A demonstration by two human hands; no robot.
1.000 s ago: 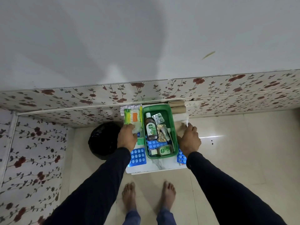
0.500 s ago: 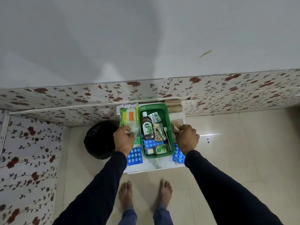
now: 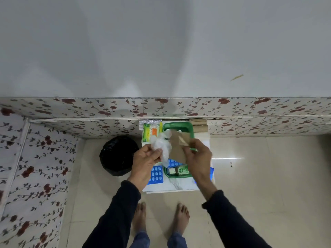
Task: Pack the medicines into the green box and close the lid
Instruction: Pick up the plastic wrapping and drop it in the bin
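Observation:
The green box [image 3: 190,130] stands open on a small white table [image 3: 179,185], with a small green bottle [image 3: 181,170] at its near end. Both hands are raised above it. My left hand [image 3: 146,162] grips a crumpled clear plastic bag [image 3: 161,145]. My right hand [image 3: 198,157] pinches a flat brown paper packet [image 3: 179,147]. The two items hide most of the box's contents. A blue blister strip [image 3: 156,175] lies left of the box, and a green and orange packet [image 3: 150,131] lies further back on the left.
A black bin bag [image 3: 118,155] sits on the floor left of the table. Brown rolls [image 3: 198,125] lie behind the box by the flowered wall. Another blue strip [image 3: 211,172] pokes out right of the box. My bare feet stand on the tiled floor below.
Both hands have lifted off the table. The left one now holds up a clear plastic bag and the right one a brown paper packet, above the box.

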